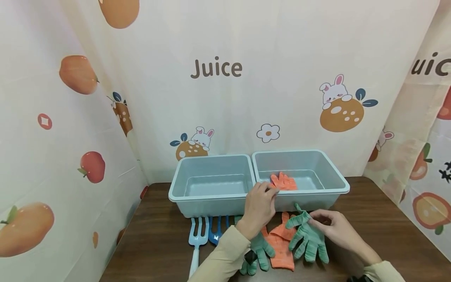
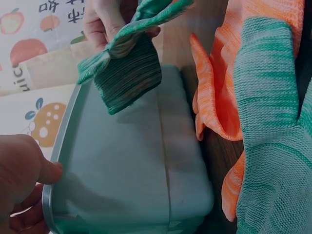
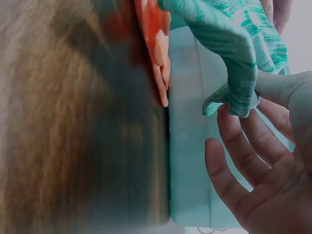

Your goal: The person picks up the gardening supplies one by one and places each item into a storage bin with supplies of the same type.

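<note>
My right hand (image 1: pixel 334 229) pinches a green knit glove (image 1: pixel 309 239) between thumb and fingers and holds it up in front of the right bin, its fingers dangling. My left hand (image 1: pixel 258 205) grips the front rim of the right light-blue bin (image 1: pixel 303 201) near its left corner; the left wrist view shows the thumb (image 2: pixel 51 170) outside the rim. An orange glove (image 1: pixel 284 183) lies inside that bin. Another orange glove (image 1: pixel 282 250) and a green glove (image 1: pixel 260 250) lie on the table below the hands, partly covered by the left arm and the held glove.
The left light-blue bin (image 1: pixel 211 203) stands beside the right one, against the curtain (image 1: pixel 225 109). A light-blue toy fork (image 1: pixel 198 239) and a dark-blue fork-like tool (image 1: pixel 214 235), partly hidden by the left sleeve, lie on the brown table (image 1: pixel 155 235).
</note>
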A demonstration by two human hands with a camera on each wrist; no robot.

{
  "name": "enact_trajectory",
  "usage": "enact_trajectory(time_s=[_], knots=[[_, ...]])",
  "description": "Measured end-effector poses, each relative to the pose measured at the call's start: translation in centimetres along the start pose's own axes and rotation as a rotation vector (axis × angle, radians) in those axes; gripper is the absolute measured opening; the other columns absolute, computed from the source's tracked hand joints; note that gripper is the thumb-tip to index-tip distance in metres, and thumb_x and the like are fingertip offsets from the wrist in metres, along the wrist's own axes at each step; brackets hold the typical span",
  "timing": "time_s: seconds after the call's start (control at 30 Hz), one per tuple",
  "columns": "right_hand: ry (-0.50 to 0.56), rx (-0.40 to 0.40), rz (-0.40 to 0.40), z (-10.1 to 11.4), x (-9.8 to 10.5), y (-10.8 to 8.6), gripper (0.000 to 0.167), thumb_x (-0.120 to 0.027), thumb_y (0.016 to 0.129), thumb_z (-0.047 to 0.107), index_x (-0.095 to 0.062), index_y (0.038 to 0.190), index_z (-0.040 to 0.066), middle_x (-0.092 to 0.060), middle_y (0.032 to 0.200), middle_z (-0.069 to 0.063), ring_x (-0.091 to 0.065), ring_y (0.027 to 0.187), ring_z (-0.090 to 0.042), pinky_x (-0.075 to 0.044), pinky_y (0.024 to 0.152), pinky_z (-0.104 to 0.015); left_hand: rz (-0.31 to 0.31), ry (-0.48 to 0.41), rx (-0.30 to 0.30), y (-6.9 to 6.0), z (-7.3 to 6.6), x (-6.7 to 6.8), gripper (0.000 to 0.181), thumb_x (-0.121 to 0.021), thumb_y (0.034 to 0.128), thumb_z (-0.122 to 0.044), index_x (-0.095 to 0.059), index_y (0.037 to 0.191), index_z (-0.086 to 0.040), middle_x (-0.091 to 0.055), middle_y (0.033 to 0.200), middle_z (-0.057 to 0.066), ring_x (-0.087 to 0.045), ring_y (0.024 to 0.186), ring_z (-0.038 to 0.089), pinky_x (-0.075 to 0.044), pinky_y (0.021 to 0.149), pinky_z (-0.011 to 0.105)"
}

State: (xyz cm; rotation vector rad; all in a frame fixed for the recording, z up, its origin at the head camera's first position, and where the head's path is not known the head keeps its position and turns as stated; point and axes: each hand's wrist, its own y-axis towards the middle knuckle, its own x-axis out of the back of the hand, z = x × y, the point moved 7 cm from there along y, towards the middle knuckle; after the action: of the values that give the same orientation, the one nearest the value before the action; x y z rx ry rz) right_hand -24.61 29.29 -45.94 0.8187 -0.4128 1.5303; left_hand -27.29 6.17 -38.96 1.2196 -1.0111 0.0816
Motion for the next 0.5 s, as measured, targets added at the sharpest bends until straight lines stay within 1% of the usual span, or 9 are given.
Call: enact_trajectory(time_s=[0.23, 0.5], knots=[[0.001, 0.006, -0.004, 0.7, 0.3, -0.1, 0.009, -0.076, 0.1, 0.024, -0.081, 0.107, 0.02, -0.077, 0.094, 0.01, -0.059, 0.072, 0.0, -0.05, 0.062, -0.023, -0.01, -0.006, -0.006, -0.2, -0.1, -0.3, 0.013, -0.08, 0.0971, -0.02, -0.084, 0.108, -0.025, -0.07, 0.099, -0.005, -0.065, 0.087, 0.012, -0.056, 0.071, 0.019], [0.006, -0.015, -0.013, 1.2, 1.0, -0.1, 0.011, -0.077, 0.1, 0.024, -0.081, 0.108, 0.018, -0.077, 0.094, 0.008, -0.058, 0.07, -0.001, -0.05, 0.061, -0.024, -0.011, -0.015, 0.012, 0.0, 0.1, -0.4, 0.012, -0.078, 0.0985, -0.02, -0.084, 0.108, -0.025, -0.07, 0.099, -0.005, -0.066, 0.09, 0.012, -0.057, 0.071, 0.019]])
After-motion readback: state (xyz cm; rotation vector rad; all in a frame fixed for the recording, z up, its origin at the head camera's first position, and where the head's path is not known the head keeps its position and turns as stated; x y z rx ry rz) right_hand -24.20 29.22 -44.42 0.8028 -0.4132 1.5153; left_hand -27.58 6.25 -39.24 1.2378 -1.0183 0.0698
